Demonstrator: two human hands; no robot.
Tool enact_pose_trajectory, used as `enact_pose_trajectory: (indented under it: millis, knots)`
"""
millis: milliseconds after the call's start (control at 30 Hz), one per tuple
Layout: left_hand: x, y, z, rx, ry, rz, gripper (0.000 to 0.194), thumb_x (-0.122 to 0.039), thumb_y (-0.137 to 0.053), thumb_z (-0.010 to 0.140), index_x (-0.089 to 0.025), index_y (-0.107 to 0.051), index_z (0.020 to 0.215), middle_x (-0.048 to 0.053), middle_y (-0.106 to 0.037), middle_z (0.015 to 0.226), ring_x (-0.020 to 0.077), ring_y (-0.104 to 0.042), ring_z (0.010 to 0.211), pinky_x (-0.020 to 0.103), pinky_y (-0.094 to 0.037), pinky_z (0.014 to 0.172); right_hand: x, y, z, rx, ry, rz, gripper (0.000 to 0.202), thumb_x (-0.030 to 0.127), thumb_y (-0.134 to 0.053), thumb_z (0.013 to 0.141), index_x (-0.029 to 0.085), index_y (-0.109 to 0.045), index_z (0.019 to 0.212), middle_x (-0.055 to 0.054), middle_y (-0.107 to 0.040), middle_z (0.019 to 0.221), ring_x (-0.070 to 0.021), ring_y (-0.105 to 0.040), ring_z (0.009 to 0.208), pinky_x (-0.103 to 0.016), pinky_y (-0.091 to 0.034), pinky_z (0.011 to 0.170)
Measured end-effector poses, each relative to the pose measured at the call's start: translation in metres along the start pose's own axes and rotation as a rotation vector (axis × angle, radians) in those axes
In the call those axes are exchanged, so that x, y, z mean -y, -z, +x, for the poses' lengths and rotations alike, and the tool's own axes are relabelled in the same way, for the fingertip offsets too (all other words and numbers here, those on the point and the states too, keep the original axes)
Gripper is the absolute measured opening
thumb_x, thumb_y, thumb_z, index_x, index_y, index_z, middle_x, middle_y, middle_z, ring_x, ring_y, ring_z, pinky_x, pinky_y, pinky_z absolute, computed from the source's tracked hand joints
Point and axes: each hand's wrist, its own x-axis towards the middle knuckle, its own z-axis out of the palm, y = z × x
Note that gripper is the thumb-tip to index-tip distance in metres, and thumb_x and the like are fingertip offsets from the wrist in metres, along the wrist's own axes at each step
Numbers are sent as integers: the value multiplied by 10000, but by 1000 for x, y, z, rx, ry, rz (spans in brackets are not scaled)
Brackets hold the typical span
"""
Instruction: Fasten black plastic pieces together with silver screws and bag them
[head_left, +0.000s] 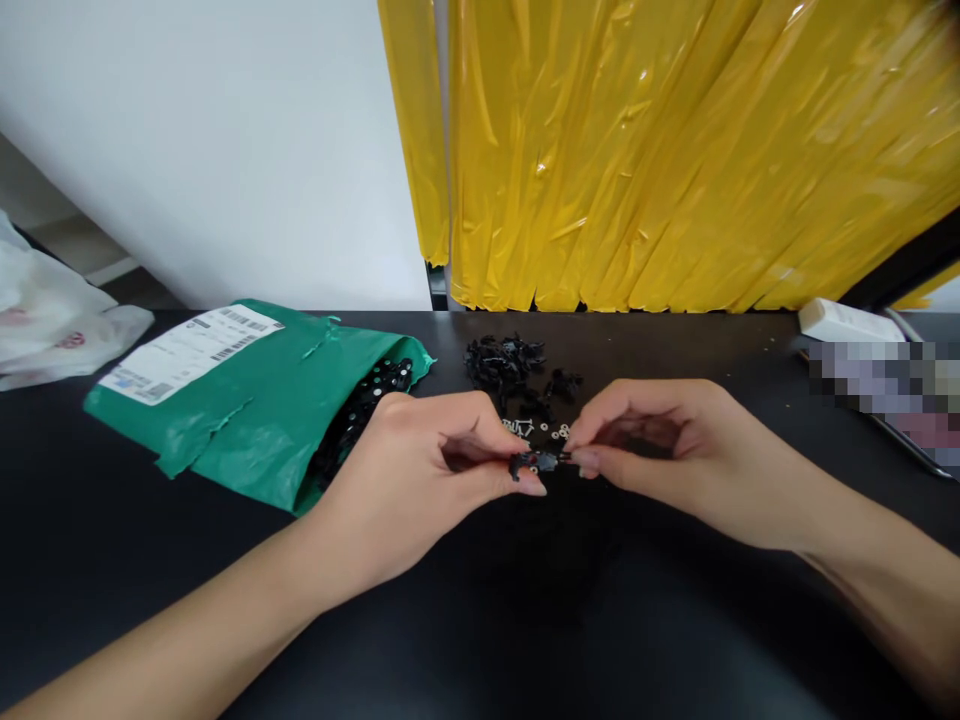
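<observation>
My left hand (435,460) pinches a small black plastic part (544,461) with a hooked end between thumb and forefinger. From the other side my right hand (660,445) is closed at the thin right end of this part, thumb against fingertips. Whether the right fingers grip the part itself or a separate small piece in it, I cannot tell. Just behind the fingertips lie small silvery screw-like pieces (519,430) and several pale little rings (556,431). Farther back is a pile of similar black parts (504,360), with a few loose ones nearer the right hand.
A torn green mailing bag (247,420) with a white label lies at left, black parts showing in its mouth. Beyond it is a white plastic bag (60,310). At right are a white box (847,320) and a blurred-out flat device (885,400). Yellow plastic sheeting (637,150) hangs behind the black table (480,620).
</observation>
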Motion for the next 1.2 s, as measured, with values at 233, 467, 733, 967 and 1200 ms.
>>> enact_pose_trajectory:
  millis: [233, 467, 733, 967, 1200]
  knots:
    - [3, -3, 0, -16, -57, 120, 197, -248, -935, 804, -221, -757, 722, -1, -854, 811, 172, -787, 717, 257, -612, 661, -2, -13, 1, -100, 20, 303, 74, 311, -906, 908, 256, -886, 953, -15, -814, 817, -132, -765, 754, -220, -642, 724]
    - [7, -8, 7, -96, -54, -17, 131, -224, -813, 924, -243, -859, 1045, 9, -868, 1020, 161, -798, 895, 265, -650, 812, -11, -12, 3, -143, 57, 350, 177, 237, -847, 961, 295, -876, 1125, 9, -771, 898, -112, -730, 784, -226, -627, 756]
    - [3, -11, 5, -151, -10, 22, 170, -239, -905, 837, -238, -805, 975, -47, -789, 746, 117, -714, 663, 215, -567, 656, -5, -17, 3, -98, 52, 298, 126, 317, -939, 883, 263, -874, 977, 9, -771, 849, -112, -655, 730, -213, -588, 675]
    - [4, -12, -1, -69, -67, 184, 56, -271, -810, 943, -237, -838, 977, -16, -874, 951, 175, -807, 850, 269, -619, 801, -3, -32, 1, -165, 93, 141, 121, 292, -934, 874, 244, -843, 937, 5, -807, 840, -125, -711, 717, -216, -605, 669]
    - [9, -16, -1, -47, -160, 380, 262, -177, -643, 1024, -222, -872, 1142, -9, -882, 1071, 174, -811, 935, 284, -586, 843, -13, -40, -1, -196, 143, -30, 117, 338, -835, 965, 263, -823, 1054, -13, -865, 968, -181, -821, 858, -291, -669, 807]
